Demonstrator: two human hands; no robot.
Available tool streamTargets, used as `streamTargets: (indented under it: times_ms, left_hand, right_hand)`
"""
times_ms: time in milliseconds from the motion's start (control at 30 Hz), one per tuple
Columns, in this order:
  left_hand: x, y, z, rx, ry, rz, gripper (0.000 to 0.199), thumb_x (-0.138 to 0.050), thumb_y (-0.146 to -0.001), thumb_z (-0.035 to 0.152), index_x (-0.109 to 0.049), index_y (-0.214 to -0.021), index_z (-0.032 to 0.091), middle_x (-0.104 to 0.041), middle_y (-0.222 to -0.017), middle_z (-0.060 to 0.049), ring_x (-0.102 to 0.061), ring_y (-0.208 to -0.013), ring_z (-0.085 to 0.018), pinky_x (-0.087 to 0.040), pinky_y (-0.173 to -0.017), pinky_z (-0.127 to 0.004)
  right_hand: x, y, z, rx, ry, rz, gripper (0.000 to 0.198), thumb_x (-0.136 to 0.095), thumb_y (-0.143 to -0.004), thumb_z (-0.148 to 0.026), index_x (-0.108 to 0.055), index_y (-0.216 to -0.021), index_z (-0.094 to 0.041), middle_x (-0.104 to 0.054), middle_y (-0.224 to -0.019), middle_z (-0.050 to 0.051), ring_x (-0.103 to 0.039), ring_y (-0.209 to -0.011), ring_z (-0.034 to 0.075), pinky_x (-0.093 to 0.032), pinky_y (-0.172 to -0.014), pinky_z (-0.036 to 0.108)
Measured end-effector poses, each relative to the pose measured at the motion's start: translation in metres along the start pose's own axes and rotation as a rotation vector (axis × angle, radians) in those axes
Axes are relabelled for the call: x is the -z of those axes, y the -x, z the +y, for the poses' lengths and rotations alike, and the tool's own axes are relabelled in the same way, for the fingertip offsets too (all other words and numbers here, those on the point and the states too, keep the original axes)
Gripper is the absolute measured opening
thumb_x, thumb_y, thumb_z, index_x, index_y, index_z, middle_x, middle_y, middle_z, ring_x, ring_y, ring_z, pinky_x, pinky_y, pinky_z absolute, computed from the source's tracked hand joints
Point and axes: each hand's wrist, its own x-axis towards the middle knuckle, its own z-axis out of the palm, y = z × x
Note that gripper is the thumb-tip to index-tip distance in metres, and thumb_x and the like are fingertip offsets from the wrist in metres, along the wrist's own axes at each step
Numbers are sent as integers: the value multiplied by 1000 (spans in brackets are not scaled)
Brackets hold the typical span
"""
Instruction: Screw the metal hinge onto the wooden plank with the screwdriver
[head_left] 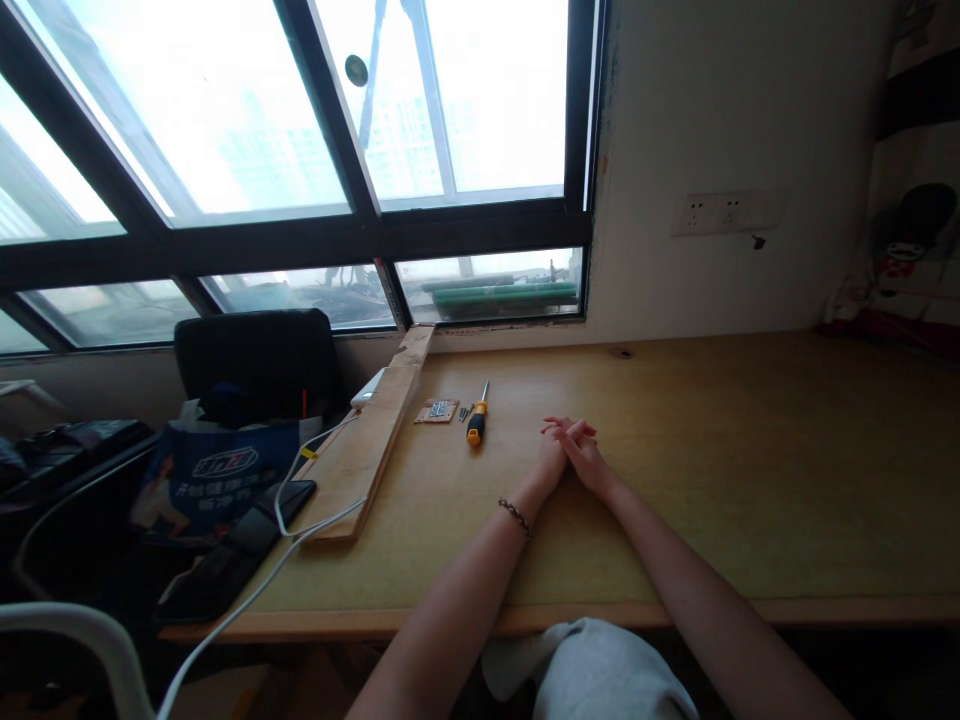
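Resting the hands is best done as here, I judge: loosely joined, with the tabletop (712, 450) under them and clear of the small hardware to the left. The left hand (553, 455) and right hand (589, 463) touch each other, fingers laced and fairly straight rather than clenched; neither grasps any object. Nearest them, to the left, lies the yellow-and-black screwdriver (476, 424), shaft pointing far. Just left of it are some screws (463, 413), then a metal plate (439, 409) on a small wooden board (425, 414).
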Motion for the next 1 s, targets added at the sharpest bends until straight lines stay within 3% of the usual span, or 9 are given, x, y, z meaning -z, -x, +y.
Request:
streamTargets:
  times_ms: [1000]
  left_hand:
    - [-1, 2, 2, -32, -28, 12, 25, -47, -75, 37, -61, -71, 16, -62, -70, -8, -61, -71, -22, -49, -73, -40]
  right_hand:
    - [0, 0, -1, 17, -9, 0, 40, -33, -87, -47, -51, -113, -23, -61, -103, 5, -56, -98, 19, -42, -89, 34]
